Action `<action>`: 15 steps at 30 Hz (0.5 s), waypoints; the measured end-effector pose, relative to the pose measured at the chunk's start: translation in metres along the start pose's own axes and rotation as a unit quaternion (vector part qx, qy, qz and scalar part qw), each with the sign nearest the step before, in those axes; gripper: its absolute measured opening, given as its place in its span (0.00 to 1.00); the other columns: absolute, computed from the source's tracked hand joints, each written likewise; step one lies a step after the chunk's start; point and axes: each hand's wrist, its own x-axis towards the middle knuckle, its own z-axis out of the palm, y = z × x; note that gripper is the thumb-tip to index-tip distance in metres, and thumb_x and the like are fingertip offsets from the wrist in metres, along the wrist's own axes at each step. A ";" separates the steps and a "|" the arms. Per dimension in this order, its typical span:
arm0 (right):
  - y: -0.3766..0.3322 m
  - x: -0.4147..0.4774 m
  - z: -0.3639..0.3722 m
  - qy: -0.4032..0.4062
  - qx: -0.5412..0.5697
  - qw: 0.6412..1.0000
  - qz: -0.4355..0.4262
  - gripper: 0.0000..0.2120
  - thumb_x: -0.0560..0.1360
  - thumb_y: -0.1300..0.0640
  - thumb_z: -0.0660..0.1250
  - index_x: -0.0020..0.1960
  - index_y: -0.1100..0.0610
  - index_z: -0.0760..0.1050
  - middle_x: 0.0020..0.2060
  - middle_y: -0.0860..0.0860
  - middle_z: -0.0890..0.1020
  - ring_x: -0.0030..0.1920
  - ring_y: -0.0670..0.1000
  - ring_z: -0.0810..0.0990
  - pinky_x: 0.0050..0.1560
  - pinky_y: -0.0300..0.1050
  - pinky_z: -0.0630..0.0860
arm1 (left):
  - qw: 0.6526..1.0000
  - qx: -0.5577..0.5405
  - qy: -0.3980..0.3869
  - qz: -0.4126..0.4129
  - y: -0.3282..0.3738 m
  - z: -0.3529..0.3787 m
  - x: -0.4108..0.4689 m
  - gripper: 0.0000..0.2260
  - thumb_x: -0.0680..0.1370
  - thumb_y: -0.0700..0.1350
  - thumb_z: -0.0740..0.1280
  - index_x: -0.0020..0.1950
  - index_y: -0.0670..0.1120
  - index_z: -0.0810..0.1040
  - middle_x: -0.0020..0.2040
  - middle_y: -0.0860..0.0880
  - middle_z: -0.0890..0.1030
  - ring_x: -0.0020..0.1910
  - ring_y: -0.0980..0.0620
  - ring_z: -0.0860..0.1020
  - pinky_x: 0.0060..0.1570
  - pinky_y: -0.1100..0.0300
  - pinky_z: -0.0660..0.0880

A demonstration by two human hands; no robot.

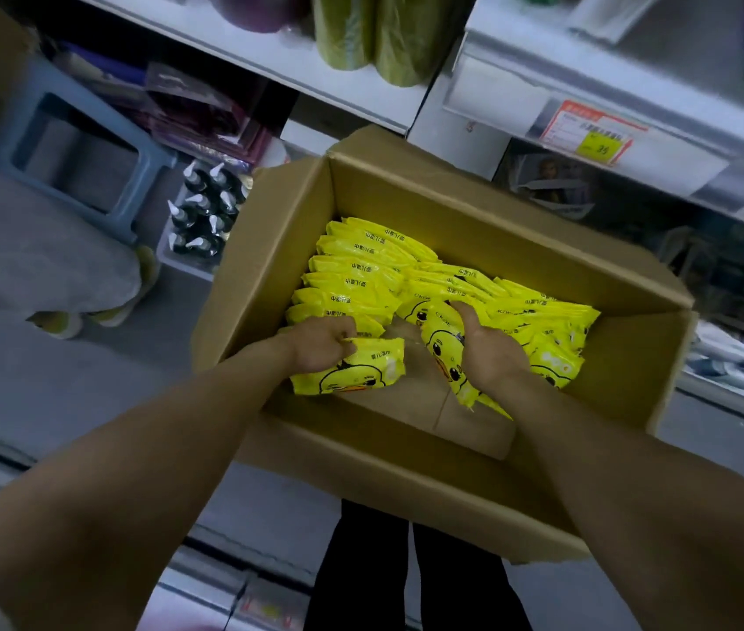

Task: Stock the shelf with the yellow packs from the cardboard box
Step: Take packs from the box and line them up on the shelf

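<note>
An open cardboard box [270,248] sits in front of me, half full of yellow packs printed with a duck face. Several packs stand in a row [361,266] along the box's far left side, and more lie at the right [547,321]. My left hand [322,346] grips one yellow pack [361,371] lying flat near the box's bare bottom. My right hand [488,343] holds a second yellow pack [445,352] upright, thumb on its top edge. Both hands are inside the box.
White shelves [588,84] run across the top with a red and yellow price tag [588,129]. Green rolls [374,34] stand on an upper shelf. A tray of dark bottles [201,216] and a blue plastic stool [74,143] sit on the floor at the left, beside another person's grey trousers.
</note>
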 end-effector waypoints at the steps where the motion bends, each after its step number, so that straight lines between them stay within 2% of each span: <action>1: 0.004 -0.005 -0.005 0.009 -0.001 1.000 -0.010 0.41 0.76 0.68 0.59 0.78 0.40 0.46 0.34 0.52 0.72 0.35 0.55 0.73 0.34 0.47 0.67 | 1.000 -0.007 0.012 0.004 0.008 -0.003 -0.003 0.03 0.82 0.47 0.61 0.50 0.49 0.70 0.46 0.49 0.73 0.49 0.47 0.71 0.46 0.58 0.66; 2: 0.009 -0.009 -0.009 0.013 0.005 1.000 -0.016 0.41 0.77 0.68 0.57 0.78 0.37 0.46 0.34 0.51 0.72 0.35 0.54 0.72 0.33 0.46 0.66 | 1.000 -0.013 0.024 0.005 0.016 -0.006 -0.006 0.04 0.82 0.47 0.60 0.52 0.48 0.71 0.48 0.47 0.74 0.50 0.46 0.72 0.47 0.58 0.66; 4: 0.020 -0.015 -0.016 0.019 0.039 0.999 -0.024 0.34 0.78 0.67 0.56 0.75 0.36 0.58 0.42 0.53 0.80 0.40 0.57 0.77 0.35 0.46 0.69 | 0.999 -0.026 0.047 0.002 0.031 -0.010 -0.013 0.08 0.83 0.48 0.59 0.55 0.45 0.72 0.51 0.44 0.75 0.54 0.44 0.74 0.47 0.57 0.67; 6: 0.029 -0.027 -0.027 0.035 0.095 0.994 -0.033 0.23 0.80 0.62 0.59 0.71 0.41 0.69 0.56 0.55 0.82 0.53 0.59 0.80 0.45 0.47 0.75 | 0.997 -0.041 0.068 0.007 0.047 -0.015 -0.022 0.09 0.82 0.51 0.61 0.53 0.45 0.71 0.50 0.45 0.75 0.54 0.44 0.74 0.46 0.57 0.67; 8: 0.034 -0.042 -0.041 0.045 0.132 0.989 -0.042 0.18 0.80 0.52 0.65 0.69 0.46 0.73 0.62 0.54 0.80 0.62 0.59 0.77 0.56 0.49 0.75 | 0.997 -0.047 0.069 0.008 0.064 -0.020 -0.033 0.16 0.79 0.58 0.64 0.56 0.46 0.72 0.51 0.48 0.74 0.54 0.48 0.74 0.46 0.58 0.66; 10: 0.041 -0.058 -0.056 0.040 0.156 0.986 -0.045 0.26 0.74 0.47 0.73 0.70 0.47 0.72 0.64 0.53 0.78 0.65 0.58 0.75 0.59 0.49 0.74 | 0.997 -0.062 0.046 -0.005 0.081 -0.025 -0.047 0.28 0.73 0.63 0.70 0.65 0.46 0.71 0.57 0.49 0.74 0.58 0.49 0.73 0.50 0.58 0.68; 12: 0.050 -0.077 -0.070 0.048 0.160 0.985 -0.044 0.33 0.69 0.48 0.77 0.71 0.45 0.70 0.65 0.53 0.77 0.63 0.58 0.76 0.60 0.50 0.75 | 0.997 -0.068 0.021 -0.014 0.100 -0.024 -0.063 0.38 0.68 0.62 0.75 0.71 0.47 0.67 0.64 0.49 0.72 0.65 0.48 0.71 0.59 0.56 0.69; 15: 0.065 -0.108 -0.090 0.074 0.158 0.984 -0.037 0.43 0.69 0.52 0.78 0.76 0.40 0.59 0.63 0.57 0.79 0.56 0.60 0.79 0.58 0.51 0.76 | 0.999 -0.040 0.015 -0.007 0.125 -0.019 -0.085 0.42 0.66 0.59 0.78 0.75 0.48 0.64 0.71 0.47 0.70 0.70 0.47 0.69 0.65 0.55 0.68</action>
